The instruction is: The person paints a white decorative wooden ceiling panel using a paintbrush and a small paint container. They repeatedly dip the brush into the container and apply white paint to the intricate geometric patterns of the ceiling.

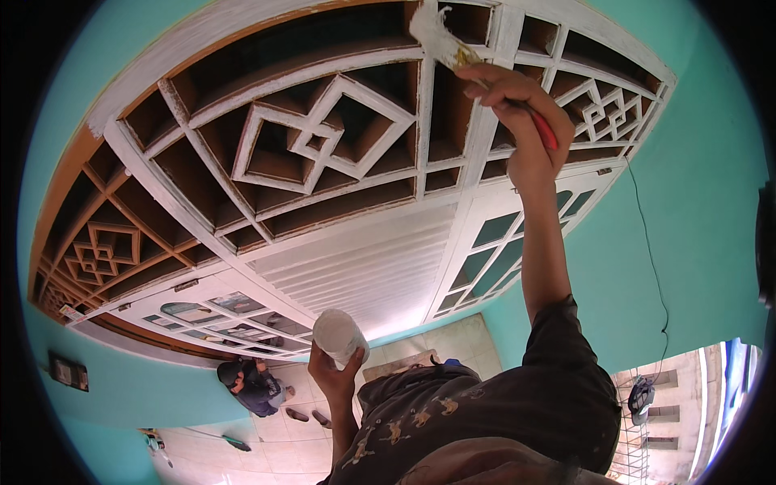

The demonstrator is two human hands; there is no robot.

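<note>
Right hand [529, 109] is closed around a paintbrush [467, 56] with a red handle [546, 131] and white-coated bristles [436, 34]. Above this hand and to its left, the bristles are before a white-painted lattice [422, 121] with diamond shapes; whether they touch it, I cannot tell. Lower left, the left hand [338, 372] grips a round white container [338, 333]. Further left of it is a dark-clothed person [257, 396]. Right of the right hand, a turquoise wall [687, 242] stands.

Right hand [521, 103] high, left hand [333, 376] low, both in grip
</note>
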